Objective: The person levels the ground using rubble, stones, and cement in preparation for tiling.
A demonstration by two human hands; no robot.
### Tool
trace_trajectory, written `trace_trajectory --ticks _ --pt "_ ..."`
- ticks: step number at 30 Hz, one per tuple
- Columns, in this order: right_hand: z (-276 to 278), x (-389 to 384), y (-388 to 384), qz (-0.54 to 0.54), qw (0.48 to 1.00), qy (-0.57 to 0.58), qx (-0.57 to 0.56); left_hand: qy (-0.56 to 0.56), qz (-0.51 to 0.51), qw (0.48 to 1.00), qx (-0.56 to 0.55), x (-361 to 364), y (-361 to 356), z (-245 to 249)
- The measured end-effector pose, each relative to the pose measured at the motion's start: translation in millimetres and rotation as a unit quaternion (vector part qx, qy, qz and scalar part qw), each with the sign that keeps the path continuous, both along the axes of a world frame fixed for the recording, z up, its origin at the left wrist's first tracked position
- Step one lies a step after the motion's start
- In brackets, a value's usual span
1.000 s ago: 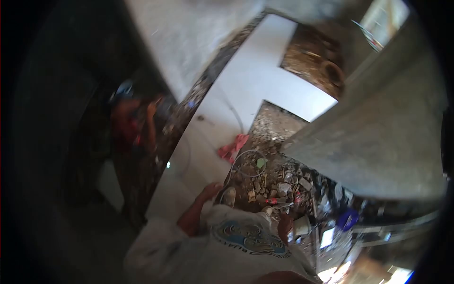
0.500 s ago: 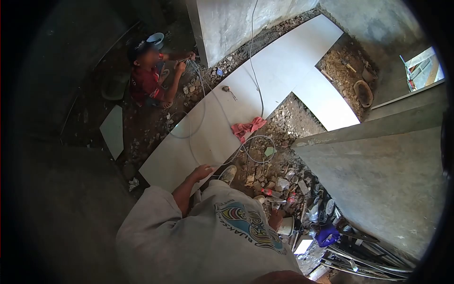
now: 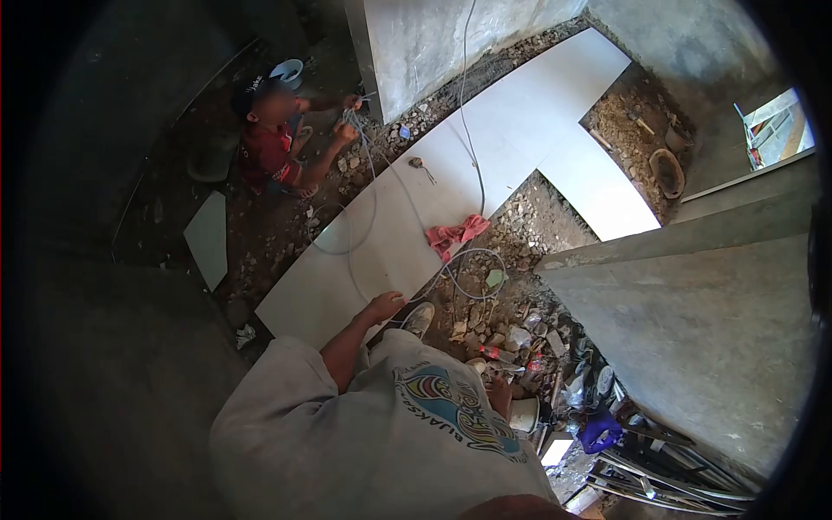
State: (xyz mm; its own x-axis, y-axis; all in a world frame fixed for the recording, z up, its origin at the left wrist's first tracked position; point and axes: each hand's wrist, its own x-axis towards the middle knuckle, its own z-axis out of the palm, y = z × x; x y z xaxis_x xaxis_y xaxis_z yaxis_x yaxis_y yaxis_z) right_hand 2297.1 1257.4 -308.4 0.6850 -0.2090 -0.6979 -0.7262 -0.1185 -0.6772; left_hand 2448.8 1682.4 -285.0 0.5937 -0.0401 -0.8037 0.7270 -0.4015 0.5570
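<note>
Left hand (image 3: 384,306) by smooth white sheet (image 3: 511,113), looped cable (image 3: 503,267), right hand (image 3: 500,395) by round bucket (image 3: 524,415), fingers' grip unclear

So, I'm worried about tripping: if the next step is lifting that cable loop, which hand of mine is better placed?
Probably your left hand: it is out in front, nearer the grey cable loop. Your right hand hangs farther from it, beside the white bucket.

A loose pale-grey cloth shirt (image 3: 329,442) has a short left sleeve (image 3: 282,377). Its blue-and-yellow wavy print (image 3: 446,400) carries dark lettering (image 3: 485,447).
</note>
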Motion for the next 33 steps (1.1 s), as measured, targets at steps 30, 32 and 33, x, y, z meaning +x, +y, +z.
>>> trace_trajectory --ticks 30,32,33 --pt "10 22 7 -0.034 0.996 0.073 -0.027 0.028 0.011 0.999 0.015 -4 10 -2" --pt "24 25 13 0.015 0.996 0.043 -0.078 0.026 0.008 0.999 0.017 -3 11 -4" --pt "19 24 11 -0.001 0.998 0.037 -0.048 0.025 0.006 1.0 0.018 -2 11 -4"
